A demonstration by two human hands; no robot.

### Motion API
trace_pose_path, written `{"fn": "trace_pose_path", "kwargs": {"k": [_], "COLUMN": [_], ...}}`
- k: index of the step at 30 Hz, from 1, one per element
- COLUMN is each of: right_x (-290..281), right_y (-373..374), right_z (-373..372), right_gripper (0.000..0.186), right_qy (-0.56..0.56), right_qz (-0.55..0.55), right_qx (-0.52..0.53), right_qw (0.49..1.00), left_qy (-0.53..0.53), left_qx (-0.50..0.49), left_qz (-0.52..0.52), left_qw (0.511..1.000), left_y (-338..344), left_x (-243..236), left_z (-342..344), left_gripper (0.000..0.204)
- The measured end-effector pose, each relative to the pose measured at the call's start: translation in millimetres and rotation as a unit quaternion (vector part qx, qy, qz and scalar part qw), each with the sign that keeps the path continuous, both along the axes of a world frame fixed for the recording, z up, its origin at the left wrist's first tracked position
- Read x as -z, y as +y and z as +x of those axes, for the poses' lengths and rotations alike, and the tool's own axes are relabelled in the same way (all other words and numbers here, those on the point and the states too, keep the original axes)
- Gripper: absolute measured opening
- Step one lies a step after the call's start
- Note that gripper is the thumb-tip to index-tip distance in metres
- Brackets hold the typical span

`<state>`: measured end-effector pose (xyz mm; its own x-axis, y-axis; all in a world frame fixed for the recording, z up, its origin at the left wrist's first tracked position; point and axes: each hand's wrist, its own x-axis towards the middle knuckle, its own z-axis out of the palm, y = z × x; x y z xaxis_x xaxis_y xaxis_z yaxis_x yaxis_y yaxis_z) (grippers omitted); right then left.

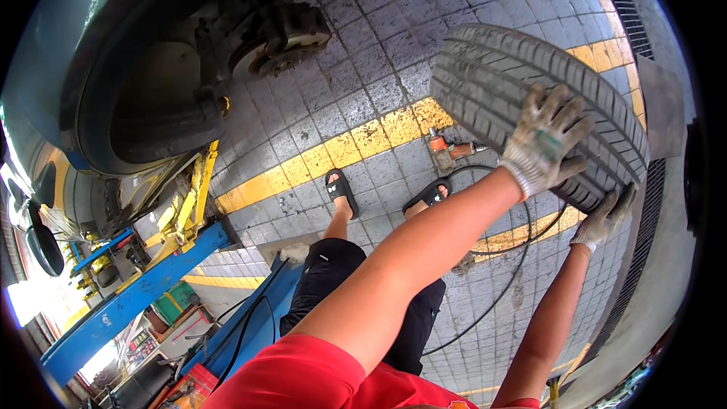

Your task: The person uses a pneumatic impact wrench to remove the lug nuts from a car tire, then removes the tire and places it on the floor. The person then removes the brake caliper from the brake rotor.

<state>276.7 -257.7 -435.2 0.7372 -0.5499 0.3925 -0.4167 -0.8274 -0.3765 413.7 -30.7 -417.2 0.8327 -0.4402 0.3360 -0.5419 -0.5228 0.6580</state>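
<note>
A black tyre stands on its tread on the tiled floor, to the right of the car. Across the tread my left hand, in a dirty knitted work glove, lies with its fingers spread. My right hand, gloved too, rests against the tyre's near end with the fingers stretched out. Neither hand is wrapped round anything. On the floor beside the tyre lies an orange and grey impact wrench, joined to a dark air hose. Whether a rim sits inside the tyre is hidden.
At the left, a raised car has a bare brake disc and caliper in its wheel arch. Yellow lift parts and a blue beam are below it. A drain grate runs along the right.
</note>
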Motion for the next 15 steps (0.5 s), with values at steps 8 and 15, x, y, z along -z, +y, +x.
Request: {"fn": "trace_pose_path", "kwargs": {"k": [8,15], "right_x": [20,38], "right_y": [-145,-261], "right_z": [83,135], "right_gripper": [0.06,0.079], "right_qy": [0.001,0.118], "right_qz": [0.141,0.13], "right_qx": [0.069,0.129], "right_qw": [0.988,0.976], "left_qy": [0.124,0.396], "left_qx": [-0.039,-0.181], "left_qz": [0.076,0.424], "left_qw": [0.989,0.794], "left_y": [9,317], "left_x": [1,162], "left_z": [30,-201], "left_gripper": [0.072,0.061]}}
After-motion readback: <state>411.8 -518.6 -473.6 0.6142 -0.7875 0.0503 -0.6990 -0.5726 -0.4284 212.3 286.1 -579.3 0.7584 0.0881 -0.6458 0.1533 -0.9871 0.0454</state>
